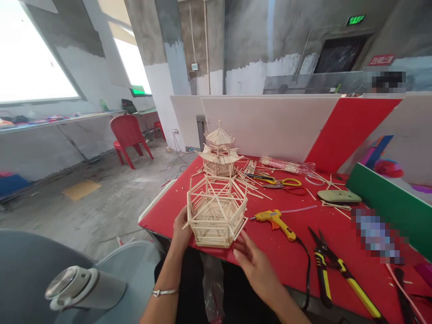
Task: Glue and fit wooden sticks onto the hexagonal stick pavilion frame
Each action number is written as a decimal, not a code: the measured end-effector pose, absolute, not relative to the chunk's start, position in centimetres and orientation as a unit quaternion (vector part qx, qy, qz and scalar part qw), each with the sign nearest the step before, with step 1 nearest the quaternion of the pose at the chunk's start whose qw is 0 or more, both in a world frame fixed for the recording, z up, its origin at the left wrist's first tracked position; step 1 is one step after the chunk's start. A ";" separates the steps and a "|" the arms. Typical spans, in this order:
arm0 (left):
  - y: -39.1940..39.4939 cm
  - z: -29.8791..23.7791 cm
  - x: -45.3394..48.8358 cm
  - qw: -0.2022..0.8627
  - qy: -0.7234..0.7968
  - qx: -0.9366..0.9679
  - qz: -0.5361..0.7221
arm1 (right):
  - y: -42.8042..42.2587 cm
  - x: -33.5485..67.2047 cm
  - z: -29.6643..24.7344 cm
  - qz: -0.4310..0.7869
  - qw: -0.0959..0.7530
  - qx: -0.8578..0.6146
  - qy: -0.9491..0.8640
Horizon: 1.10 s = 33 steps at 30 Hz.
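A hexagonal frame built of thin wooden sticks (216, 211) stands near the front edge of the red table (334, 238). My left hand (180, 229) is against its left side, fingers curled on the frame's lower corner. My right hand (253, 261) rests on the table just right of the frame's base, with fingers stretched toward it and holding nothing. Behind the frame stands a finished stick pagoda (219, 153) with two tiered roofs.
A yellow glue gun (275, 220) with black cord lies right of the frame. Black-and-yellow cutters (329, 270), yellow-handled scissors (286, 182), loose sticks, a bag of sticks (286, 165) and a grey case (339, 196) lie further right. A red chair (130, 135) stands on the floor at left.
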<state>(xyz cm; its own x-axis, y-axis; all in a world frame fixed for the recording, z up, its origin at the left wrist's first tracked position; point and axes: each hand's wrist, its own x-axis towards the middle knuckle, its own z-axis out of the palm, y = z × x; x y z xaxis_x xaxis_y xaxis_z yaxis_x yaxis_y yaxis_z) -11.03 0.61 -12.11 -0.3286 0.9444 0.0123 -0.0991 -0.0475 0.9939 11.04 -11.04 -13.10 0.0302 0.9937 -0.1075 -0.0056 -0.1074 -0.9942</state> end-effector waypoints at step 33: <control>-8.4 -11.5 -11.0 0.443 0.580 0.370 0.575 | -7.0 8.5 -13.1 0.601 0.585 -0.471 -0.274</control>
<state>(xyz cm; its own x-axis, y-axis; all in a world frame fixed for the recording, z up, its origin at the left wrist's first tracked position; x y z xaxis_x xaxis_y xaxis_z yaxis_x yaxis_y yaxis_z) -10.99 -8.35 -11.55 -0.3341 0.9383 -0.0889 -0.0799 0.0657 0.9946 8.45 -7.01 -13.14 0.1278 0.9612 -0.2445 -0.4444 -0.1649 -0.8805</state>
